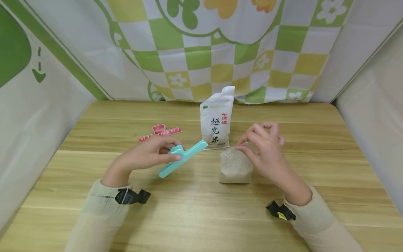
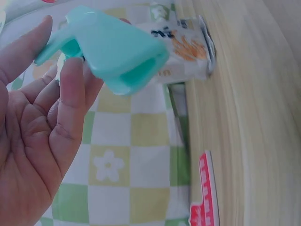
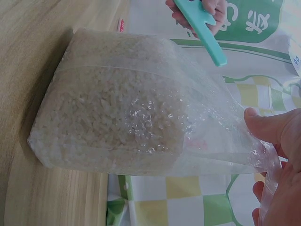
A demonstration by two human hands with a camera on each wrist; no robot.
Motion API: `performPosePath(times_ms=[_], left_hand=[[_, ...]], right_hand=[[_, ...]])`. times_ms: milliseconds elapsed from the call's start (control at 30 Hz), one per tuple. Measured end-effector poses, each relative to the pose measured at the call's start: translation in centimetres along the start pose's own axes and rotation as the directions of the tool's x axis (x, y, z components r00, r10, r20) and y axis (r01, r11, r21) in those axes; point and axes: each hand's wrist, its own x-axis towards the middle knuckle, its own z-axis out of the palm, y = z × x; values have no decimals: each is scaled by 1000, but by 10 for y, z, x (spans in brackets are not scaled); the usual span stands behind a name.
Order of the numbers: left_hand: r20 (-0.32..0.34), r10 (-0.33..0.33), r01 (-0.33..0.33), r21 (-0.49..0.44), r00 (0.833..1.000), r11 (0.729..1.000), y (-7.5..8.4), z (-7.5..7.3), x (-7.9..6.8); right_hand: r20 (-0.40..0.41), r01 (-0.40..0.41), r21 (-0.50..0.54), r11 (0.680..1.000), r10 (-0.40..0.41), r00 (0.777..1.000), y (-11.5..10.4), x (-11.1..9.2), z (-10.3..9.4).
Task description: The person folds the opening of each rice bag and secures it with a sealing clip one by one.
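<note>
A teal bag clip [image 1: 183,159] is pinched between the thumb and fingers of my left hand [image 1: 149,154], held above the table. In the left wrist view the clip [image 2: 117,49] is seen end-on, with the thumb near its handle. My right hand [image 1: 266,148] pinches the gathered top of a clear plastic bag of rice [image 1: 235,168], which stands on the table. The right wrist view shows the rice [image 3: 113,103] filling the bag's lower part, with loose plastic [image 3: 221,127] stretching up to the fingers. The clip does not touch the bag.
Behind the rice bag stands a white paper rice package [image 1: 217,120] with printed characters. A red clip [image 1: 160,132] lies on the wooden table [image 1: 195,213] beyond my left hand. A green and yellow checked cloth [image 1: 198,59] hangs at the table's back edge.
</note>
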Motion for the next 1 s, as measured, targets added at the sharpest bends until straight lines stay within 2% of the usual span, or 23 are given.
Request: performPosePath(times_ms=[200,467,600,767,1000], left_hand=[[19,56,-55,-24,998,998,4,5,9],[19,-29,30,-86,999,996,6,10,16],[32,-31,33,-38,999,999,6,12,21],[54,7,-9,40,999,999,4,13,26],[46,26,-27,28,999,999,3,15,35]], right_hand=[[-5,4,-3,1000,-4,1000,0,0,0],[-7,7,0,1000,-7,1000,0,-1,0],[2,-1,2,1000,1,1000,-1,-1,0],[13,-6,4,1000,6,1000,-1,-1,-1],[6,7,0,1000,-7,1000,-1,-1,-1]])
